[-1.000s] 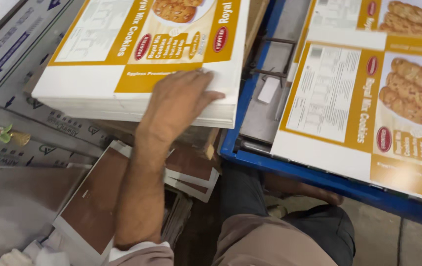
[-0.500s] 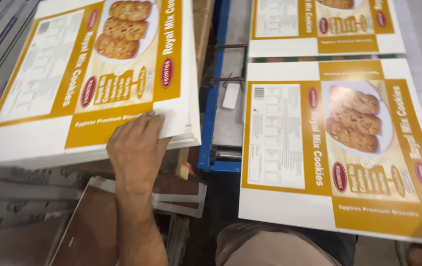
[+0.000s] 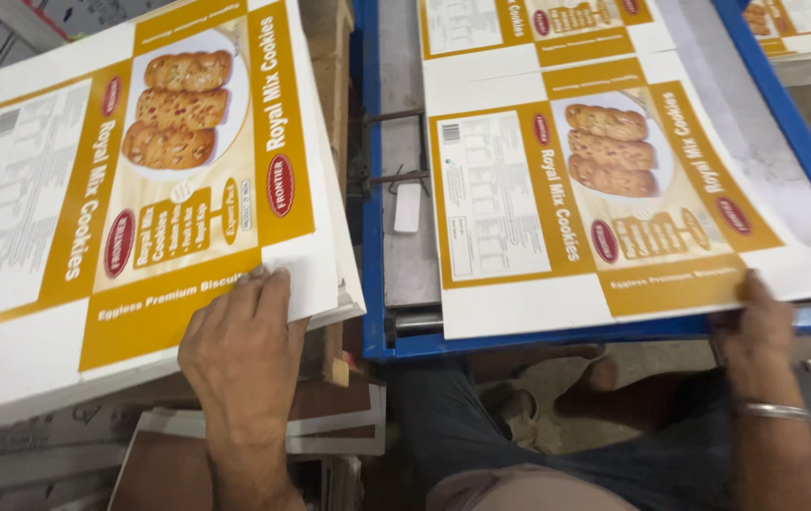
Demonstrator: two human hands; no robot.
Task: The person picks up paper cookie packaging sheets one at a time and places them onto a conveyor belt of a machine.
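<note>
Below, a seated person's left hand (image 3: 240, 345) lies palm down, fingers spread flat, on the near edge of a stack (image 3: 140, 218) of printed carton sheets at left; its grip is open, pressing rather than clasping. The right hand (image 3: 755, 331), a metal bangle (image 3: 772, 410) at the wrist, has its grip closed on the near right corner of a single sheet (image 3: 604, 208), thumb on top and fingers hidden beneath. That sheet lies flat on the blue-framed desk (image 3: 372, 189), its near edge overhanging the frame. Each sheet is white with mustard-yellow bands, red oval badges, a grey text panel and a picture of three biscuits on a white plate. A second sheet (image 3: 538, 28) lies beyond the held one, and part of a third pile (image 3: 802, 28) shows at far right. Brown boards (image 3: 188, 454) lie under the left stack.
</note>
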